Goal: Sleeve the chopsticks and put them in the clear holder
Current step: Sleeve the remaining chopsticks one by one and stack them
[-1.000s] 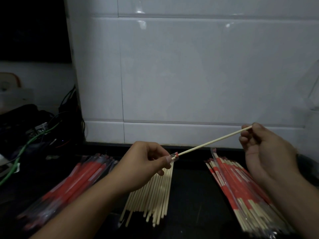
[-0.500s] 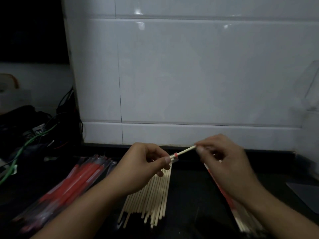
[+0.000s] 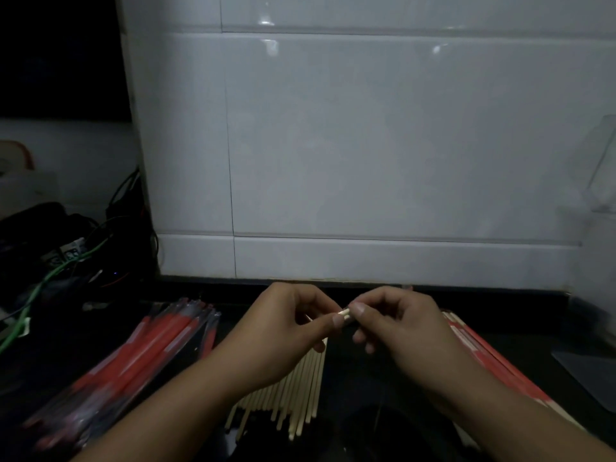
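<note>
- Bamboo-pale loose chopsticks (image 3: 293,391) fan out on the dark surface (image 3: 360,425) nearest the camera, right under both forearms; a dropped wrist could sweep them out of line or off the front edge.
- Left of them lies a heap of red sleeves (image 3: 133,361) in glossy plastic, piled loosely, so a careless reach there may drag several out together.
- Over to the right, the stack of sleeved pairs (image 3: 493,365) runs off toward the frame edge, close beside the right forearm, and a nudge could scatter finished work.
- Up at the hands now: left hand (image 3: 286,328) pinches the sleeve mouth, right hand (image 3: 400,328) pinches the last pale stub of the chopstick (image 3: 345,315), both grips closed on it.
- So little stick shows that one hard push could burst the sleeve's far end, or the stub could slip from the fingertips.
- Dim light makes it hard to judge whether it is seated.
- Far right, the clear holder (image 3: 603,175) barely shows against the white tiles (image 3: 366,145); aiming into it could easily miss.
</note>
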`<move>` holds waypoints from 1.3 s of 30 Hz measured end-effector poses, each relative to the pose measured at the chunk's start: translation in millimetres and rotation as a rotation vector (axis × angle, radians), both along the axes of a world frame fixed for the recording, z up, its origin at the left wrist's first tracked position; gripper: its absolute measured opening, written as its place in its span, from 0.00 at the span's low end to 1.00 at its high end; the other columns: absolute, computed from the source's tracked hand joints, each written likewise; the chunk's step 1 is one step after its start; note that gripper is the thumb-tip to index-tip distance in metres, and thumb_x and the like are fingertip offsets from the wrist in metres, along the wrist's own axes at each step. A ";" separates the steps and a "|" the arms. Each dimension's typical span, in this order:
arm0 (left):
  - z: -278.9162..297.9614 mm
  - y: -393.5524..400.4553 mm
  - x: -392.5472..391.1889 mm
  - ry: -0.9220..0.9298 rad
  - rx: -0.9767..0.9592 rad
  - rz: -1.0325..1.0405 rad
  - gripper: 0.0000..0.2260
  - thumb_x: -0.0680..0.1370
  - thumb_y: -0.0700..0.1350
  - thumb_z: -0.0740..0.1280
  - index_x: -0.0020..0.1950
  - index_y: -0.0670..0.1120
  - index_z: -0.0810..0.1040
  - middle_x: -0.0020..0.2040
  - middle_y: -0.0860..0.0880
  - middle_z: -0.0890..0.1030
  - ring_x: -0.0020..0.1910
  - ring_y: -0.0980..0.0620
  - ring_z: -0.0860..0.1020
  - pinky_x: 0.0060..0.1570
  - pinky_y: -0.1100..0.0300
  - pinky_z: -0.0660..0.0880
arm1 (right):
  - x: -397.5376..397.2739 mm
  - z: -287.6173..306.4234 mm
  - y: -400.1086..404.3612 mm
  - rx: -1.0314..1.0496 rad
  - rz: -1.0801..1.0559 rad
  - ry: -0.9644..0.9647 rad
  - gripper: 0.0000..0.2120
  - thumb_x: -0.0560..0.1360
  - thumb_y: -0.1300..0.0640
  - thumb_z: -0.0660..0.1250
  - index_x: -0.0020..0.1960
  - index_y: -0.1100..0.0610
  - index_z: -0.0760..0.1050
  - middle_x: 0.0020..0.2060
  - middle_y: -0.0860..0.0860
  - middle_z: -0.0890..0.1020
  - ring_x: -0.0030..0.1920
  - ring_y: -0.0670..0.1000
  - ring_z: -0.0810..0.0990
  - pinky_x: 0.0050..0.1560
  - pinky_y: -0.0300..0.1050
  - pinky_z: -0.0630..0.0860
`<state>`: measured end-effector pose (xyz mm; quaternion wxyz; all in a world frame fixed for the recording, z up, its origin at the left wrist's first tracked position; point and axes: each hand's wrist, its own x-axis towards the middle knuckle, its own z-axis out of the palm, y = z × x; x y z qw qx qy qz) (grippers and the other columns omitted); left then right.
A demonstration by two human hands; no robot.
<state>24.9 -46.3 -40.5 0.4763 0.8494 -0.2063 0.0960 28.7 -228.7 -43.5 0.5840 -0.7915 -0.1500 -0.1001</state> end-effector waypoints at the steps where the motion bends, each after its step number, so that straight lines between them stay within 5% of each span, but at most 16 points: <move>1: 0.0 0.0 -0.5 0.003 -0.004 -0.002 0.02 0.77 0.49 0.71 0.47 0.53 0.83 0.41 0.53 0.85 0.38 0.55 0.84 0.45 0.54 0.82 | 2.0 -0.6 -0.2 0.032 -0.015 -0.002 0.06 0.79 0.61 0.65 0.46 0.57 0.80 0.31 0.53 0.83 0.30 0.48 0.80 0.33 0.37 0.77; 8: 8.2 6.6 -1.6 0.087 0.073 0.030 0.01 0.76 0.49 0.73 0.46 0.55 0.83 0.37 0.56 0.84 0.35 0.60 0.82 0.33 0.68 0.74 | 20.6 5.1 -16.5 0.383 -0.181 -0.137 0.06 0.78 0.67 0.64 0.46 0.59 0.77 0.25 0.52 0.79 0.27 0.46 0.76 0.34 0.42 0.75; 16: 14.5 9.2 -4.4 0.139 -0.020 -0.033 0.04 0.75 0.45 0.74 0.48 0.53 0.85 0.40 0.49 0.86 0.37 0.55 0.83 0.38 0.62 0.77 | 14.2 16.6 -22.8 0.332 -0.235 -0.336 0.11 0.76 0.70 0.67 0.54 0.58 0.75 0.35 0.58 0.80 0.31 0.49 0.78 0.33 0.36 0.76; 18: 16.2 7.5 -5.6 0.130 -0.063 -0.021 0.05 0.75 0.44 0.74 0.49 0.51 0.84 0.40 0.49 0.86 0.35 0.54 0.83 0.36 0.62 0.77 | 15.0 16.4 -20.4 0.375 -0.247 -0.274 0.09 0.77 0.66 0.66 0.56 0.58 0.75 0.36 0.58 0.81 0.32 0.48 0.80 0.34 0.37 0.78; 22: 14.8 -2.1 -7.3 0.067 -0.288 0.056 0.05 0.74 0.38 0.73 0.48 0.45 0.84 0.38 0.43 0.85 0.28 0.56 0.80 0.30 0.66 0.75 | 12.7 12.1 -8.3 0.622 0.023 0.195 0.12 0.80 0.54 0.62 0.54 0.62 0.79 0.47 0.61 0.84 0.34 0.51 0.81 0.33 0.43 0.74; 25: 8.0 -9.3 -7.1 0.053 -0.308 0.048 0.05 0.74 0.40 0.74 0.49 0.45 0.83 0.36 0.42 0.84 0.28 0.55 0.80 0.31 0.63 0.76 | 3.1 2.2 1.2 0.336 0.179 0.225 0.14 0.79 0.53 0.63 0.49 0.62 0.83 0.42 0.57 0.85 0.35 0.49 0.78 0.30 0.41 0.69; 31: 4.2 -3.5 -0.6 0.104 -0.112 0.085 0.14 0.74 0.59 0.68 0.51 0.51 0.80 0.39 0.50 0.86 0.33 0.56 0.81 0.32 0.66 0.73 | 22.6 10.0 -23.3 0.259 -0.069 0.069 0.11 0.78 0.59 0.67 0.42 0.66 0.82 0.27 0.59 0.76 0.24 0.49 0.68 0.23 0.37 0.61; 35: 3.5 39.1 22.0 -0.046 0.325 0.541 0.09 0.78 0.57 0.67 0.47 0.53 0.81 0.40 0.54 0.83 0.41 0.57 0.81 0.47 0.53 0.80 | 40.3 25.6 -76.7 -0.217 -0.167 0.089 0.12 0.76 0.60 0.71 0.40 0.69 0.81 0.23 0.54 0.73 0.23 0.48 0.69 0.25 0.35 0.65; 39: 1.7 64.9 28.0 0.149 0.676 0.692 0.10 0.77 0.58 0.68 0.46 0.53 0.80 0.42 0.52 0.82 0.44 0.50 0.80 0.48 0.54 0.79 | 50.0 16.8 -93.2 -0.629 -0.216 0.225 0.08 0.73 0.57 0.74 0.37 0.59 0.84 0.23 0.47 0.76 0.22 0.44 0.71 0.28 0.36 0.67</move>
